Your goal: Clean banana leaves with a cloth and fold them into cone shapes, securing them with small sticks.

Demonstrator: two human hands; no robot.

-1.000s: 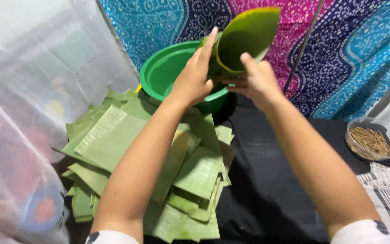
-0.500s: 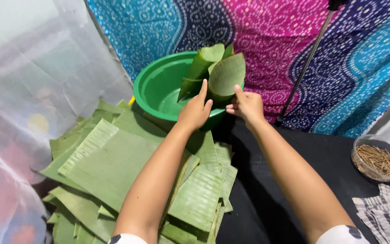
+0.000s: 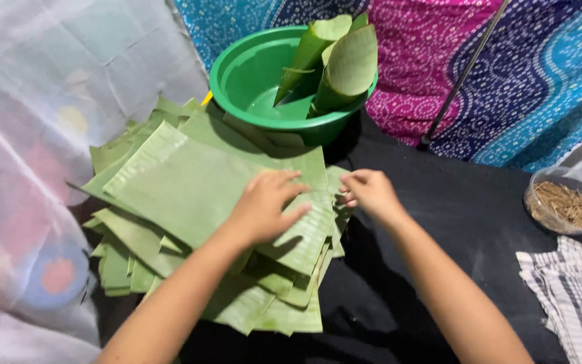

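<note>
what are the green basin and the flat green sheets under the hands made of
Green basin: looks like moulded plastic, smooth and slightly glossy, with a uniform colour and a rolled rim. Flat sheets: apparently cut banana leaf, matte, with fine parallel ribs. The left hand lies flat on the top sheet; the right hand touches its edge.

No packages, labels, signs or screens appear in this view. The nearest thing to packaging is a clear round plastic container of thin brown sticks [image 3: 560, 202] at the right edge, unlabelled and open.
</note>
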